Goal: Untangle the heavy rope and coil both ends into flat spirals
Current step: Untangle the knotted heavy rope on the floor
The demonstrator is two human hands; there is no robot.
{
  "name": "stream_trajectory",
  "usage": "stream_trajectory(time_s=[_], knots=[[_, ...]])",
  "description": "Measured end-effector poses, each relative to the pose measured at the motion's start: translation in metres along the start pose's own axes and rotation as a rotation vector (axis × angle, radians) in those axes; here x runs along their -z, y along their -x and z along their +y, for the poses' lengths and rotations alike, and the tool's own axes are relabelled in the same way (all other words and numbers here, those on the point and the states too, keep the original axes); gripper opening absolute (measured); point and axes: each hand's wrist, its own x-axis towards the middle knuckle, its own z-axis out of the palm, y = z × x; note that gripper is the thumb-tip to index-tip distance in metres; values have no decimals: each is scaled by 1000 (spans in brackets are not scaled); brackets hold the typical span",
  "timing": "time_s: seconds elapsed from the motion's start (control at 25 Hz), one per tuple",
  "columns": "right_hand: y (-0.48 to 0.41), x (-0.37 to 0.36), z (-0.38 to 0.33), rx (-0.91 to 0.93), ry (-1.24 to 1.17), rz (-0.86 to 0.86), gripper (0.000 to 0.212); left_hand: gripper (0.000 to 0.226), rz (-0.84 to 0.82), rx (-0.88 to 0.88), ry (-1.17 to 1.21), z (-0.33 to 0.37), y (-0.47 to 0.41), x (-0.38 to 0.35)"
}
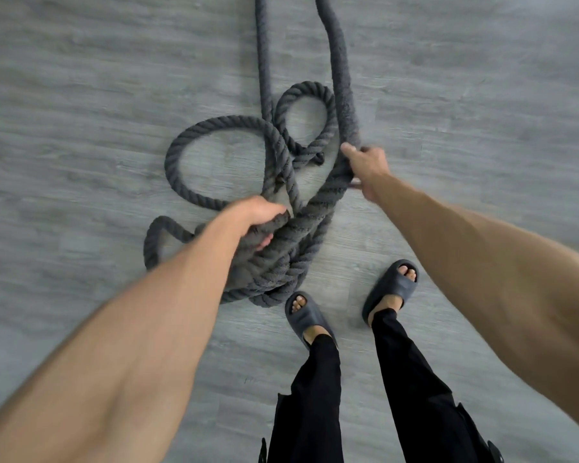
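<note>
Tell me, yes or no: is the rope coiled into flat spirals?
No: the rope lies in a tangled heap with loose loops.

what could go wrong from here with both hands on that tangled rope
The right hand grips one strand while the left hand grips the bundle. Pulling them apart may cinch the crossings in the rope tighter. The pile lies right beside the open-toed left sandal, so a loop could catch the foot or drag over the toes.

Thick twisted rope (pixel 221 123) of dark grey fibre, matt and fuzzy, with coarse strands. Under the rope, a floor (pixel 81 95) of pale grey wood-grain planks, smooth with a faint sheen. Just beside the rope, dark grey sandals (pixel 303 317), smooth, matt and rubbery-looking, and black matt cloth trousers (pixel 318 396).
</note>
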Motion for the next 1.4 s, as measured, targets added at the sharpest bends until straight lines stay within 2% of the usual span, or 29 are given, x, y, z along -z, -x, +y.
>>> stream_trajectory(time_s=[0.08, 0.2, 0.28, 0.36, 0.4, 0.48, 0.56, 0.68, 0.8, 0.84, 0.88, 0.96, 1.0, 1.08, 1.2, 1.28, 1.4], knots=[[45, -22, 27, -120, 15, -153, 39, 48, -22, 55, 410, -27, 7, -19], [96, -51, 80, -262, 43, -294, 33, 41, 101, 87, 832, -50, 13, -45], [119, -62, 106, -310, 91, -344, 36, 52, 148, 97, 1062, -72, 8, -60], [134, -68, 123, -314, 91, -377, 45, 76, 226, 127, 1179, -102, 7, -85], [143, -71, 129, -305, 113, -403, 49, 79, 256, 125, 1201, -117, 17, -101], [154, -75, 136, -266, 163, -405, 56, 53, 292, -3, 1226, -133, 45, -136], [161, -77, 140, -211, 238, -415, 61, 37, 293, -98, 1121, -145, 60, -172], [162, -75, 155, -162, 358, -438, 64, 38, 190, -246, 1010, -160, 73, -215], [167, -55, 184, -144, 396, -407, 67, 44, 221, -391, 687, -187, 85, -254], [171, -47, 196, -149, 376, -400, 66, 37, 204, -387, 621, -196, 90, -261], [186, -36, 207, -168, 315, -429, 55, 26, 167, -368, 594, -209, 91, -268], [211, -19, 237, -209, 181, -524, 27, 11, 79, -261, 687, -236, 91, -268], [220, -13, 255, -219, 151, -552, 26, 13, 77, -186, 766, -245, 90, -264], [241, -10, 280, -237, 148, -605, 44, 16, 130, -63, 984, -254, 79, -247], [263, -9, 311, -251, 151, -641, 55, 50, 50, -36, 1312, -242, 45, -216], [275, -9, 324, -249, 121, -681, 56, 66, -3, -11, 1380, -230, 34, -207], [283, -6, 335, -257, 178, -760, 50, 64, -184, -46, 1344, -225, 40, -209]])
